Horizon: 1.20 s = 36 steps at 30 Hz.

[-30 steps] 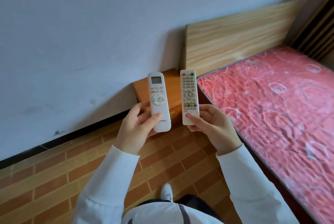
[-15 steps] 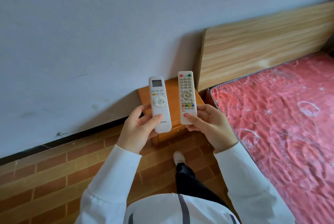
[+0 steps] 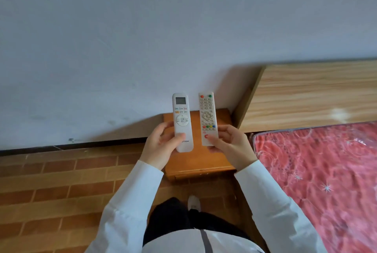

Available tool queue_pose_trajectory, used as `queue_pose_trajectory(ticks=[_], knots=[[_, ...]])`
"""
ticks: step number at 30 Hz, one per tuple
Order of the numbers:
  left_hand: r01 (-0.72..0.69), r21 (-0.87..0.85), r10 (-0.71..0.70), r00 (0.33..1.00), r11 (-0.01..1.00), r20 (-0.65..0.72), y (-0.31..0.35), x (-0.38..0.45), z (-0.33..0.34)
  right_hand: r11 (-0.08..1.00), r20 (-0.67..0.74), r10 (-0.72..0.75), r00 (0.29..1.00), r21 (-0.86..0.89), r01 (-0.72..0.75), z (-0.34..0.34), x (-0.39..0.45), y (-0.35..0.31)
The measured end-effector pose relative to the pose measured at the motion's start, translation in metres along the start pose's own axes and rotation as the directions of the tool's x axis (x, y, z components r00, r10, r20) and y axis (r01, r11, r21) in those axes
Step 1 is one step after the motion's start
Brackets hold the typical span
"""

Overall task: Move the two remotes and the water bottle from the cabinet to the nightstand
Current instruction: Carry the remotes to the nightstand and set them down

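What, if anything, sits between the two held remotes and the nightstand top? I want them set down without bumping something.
Nothing visible does. The left hand holds the display remote, the right hand the button remote, both above the nightstand, whose visible top is bare.

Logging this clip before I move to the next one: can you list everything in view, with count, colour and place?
Air-conditioner remote: 1, white with a small screen, held upright over the nightstand.
TV remote: 1, white with coloured buttons, held upright just right of the other.
Nightstand: 1, orange-brown wood, against the wall beside the bed.
Headboard: 1, light wood grain, right of the nightstand.
Mattress: 1, red patterned, lower right.
Wall: 1, pale grey, upper frame.
Floor: 1, brown brick pattern, lower left.
Shoe: 1, white, below the nightstand.
Left hand: 1, white sleeve, gripping the screen remote.
Right hand: 1, white sleeve, gripping the button remote.
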<state>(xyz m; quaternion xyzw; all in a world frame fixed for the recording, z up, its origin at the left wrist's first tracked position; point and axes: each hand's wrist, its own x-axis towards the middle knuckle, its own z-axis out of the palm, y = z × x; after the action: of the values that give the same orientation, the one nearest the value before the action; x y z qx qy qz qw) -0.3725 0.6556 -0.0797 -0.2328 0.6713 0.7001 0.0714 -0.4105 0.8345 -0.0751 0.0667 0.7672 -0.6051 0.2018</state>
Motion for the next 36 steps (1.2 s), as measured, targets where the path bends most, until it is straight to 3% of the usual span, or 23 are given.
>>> queue_pose_trajectory(ticks=[4,14,23,36], knots=[[0.104,-0.021,-0.105,0.993,0.994,-0.053,-0.016,0.044,0.009,0.998,0.055,0.068,0.996,0.0,-0.068,0.008,0.05,0.017],[0.305,-0.05,-0.308,0.926,0.951,-0.218,-0.088,0.167,0.017,0.951,0.012,0.297,0.955,-0.089,-0.295,0.049,0.18,0.093],[0.522,-0.09,-0.528,0.821,0.848,-0.217,-0.186,0.267,0.013,0.874,0.011,0.435,0.9,-0.245,-0.419,0.089,0.275,0.18],[0.583,-0.004,-0.562,0.782,0.813,-0.268,-0.31,0.341,0.011,0.805,-0.056,0.471,0.88,-0.381,-0.455,0.129,0.345,0.309]])
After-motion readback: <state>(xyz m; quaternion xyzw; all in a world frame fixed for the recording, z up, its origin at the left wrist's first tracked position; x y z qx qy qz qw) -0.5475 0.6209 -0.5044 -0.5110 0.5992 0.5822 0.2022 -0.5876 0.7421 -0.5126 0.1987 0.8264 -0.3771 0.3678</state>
